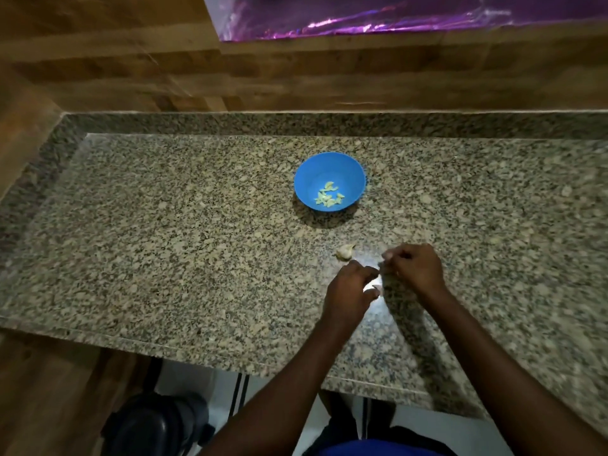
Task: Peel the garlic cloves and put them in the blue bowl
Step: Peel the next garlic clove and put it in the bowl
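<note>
Both grips work one small pale garlic clove (378, 280) between them, low over the speckled granite surface (164, 258). Left hand (350, 292) has fingers curled, pinching the clove from about 8 o'clock; right hand (416, 269) has fingertips curled in at 2 o'clock, looks like it's pinching skin or the clove's tip. The clove is mostly hidden and blurred, so I can't tell how much skin is off.

For this step, my read: left holds the clove steady, right catches the papery skin at the pointed end and strips along the length, rotating as needed. Work low over the surface so a slip doesn't send it off the near edge.

At 11 o'clock from the hands, close by, sits a small unpeeled pale garlic piece (345, 251) on the surface; likely next.

Further out at 12 o'clock, well apart, is the round blue plastic bowl (309, 169), with several peeled yellowish cloves (330, 195) inside. The finished clove goes there.
</note>
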The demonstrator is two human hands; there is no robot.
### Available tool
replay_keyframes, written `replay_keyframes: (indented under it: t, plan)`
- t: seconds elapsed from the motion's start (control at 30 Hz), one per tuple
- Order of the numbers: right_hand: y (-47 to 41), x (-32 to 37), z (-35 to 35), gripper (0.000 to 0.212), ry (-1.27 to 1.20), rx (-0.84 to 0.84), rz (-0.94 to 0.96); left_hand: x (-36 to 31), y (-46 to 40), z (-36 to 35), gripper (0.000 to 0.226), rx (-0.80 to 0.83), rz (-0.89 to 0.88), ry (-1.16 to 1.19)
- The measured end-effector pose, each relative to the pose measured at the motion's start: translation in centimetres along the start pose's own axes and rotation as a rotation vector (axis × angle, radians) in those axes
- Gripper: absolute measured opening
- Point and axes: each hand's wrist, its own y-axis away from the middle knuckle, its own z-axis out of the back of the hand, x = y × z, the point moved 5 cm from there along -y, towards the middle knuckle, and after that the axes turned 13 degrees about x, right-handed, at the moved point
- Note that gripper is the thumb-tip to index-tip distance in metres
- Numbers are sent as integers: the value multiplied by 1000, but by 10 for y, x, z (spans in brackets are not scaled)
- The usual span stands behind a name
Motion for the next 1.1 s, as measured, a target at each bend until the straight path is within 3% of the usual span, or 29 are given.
replay_keyframes:
  t: [0.1, 0.2, 0.3, 0.5, 0.6, 0.8, 0.93, 1.1]
  plan:
    - [16, -32, -2, 10, -153, 39, -75, -10, -4, -5, 19, -3, 10, -111]
    - [27, -45, -1, 19, -102, 12, -51, -16, -5, -7, 11, -14, 39, -89]
    - [36, -54, 2, 24, -80, 33, -50, -23, -4, -6, 11, -55, 76, 101]
    - [45, -59, 10, 10, -387, 104, -63, -38, -2, -14, 12, -58, 94, 550]
    - [45, -59, 16, 8, -478, 131, -98, -40, -1, -16, 4, -58, 128, 670]
    - [47, -64, 13, 25, -711, 295, -157, -40, -4, -18, 4, -74, 162, 798]
    - [39, -61, 16, 26, -599, 310, -102, -41, -7, -19, 8, -53, 123, 702]
    - [37, -63, 20, 12, -373, 141, -10, -30, -6, -32, 8, 15, 229, 757]
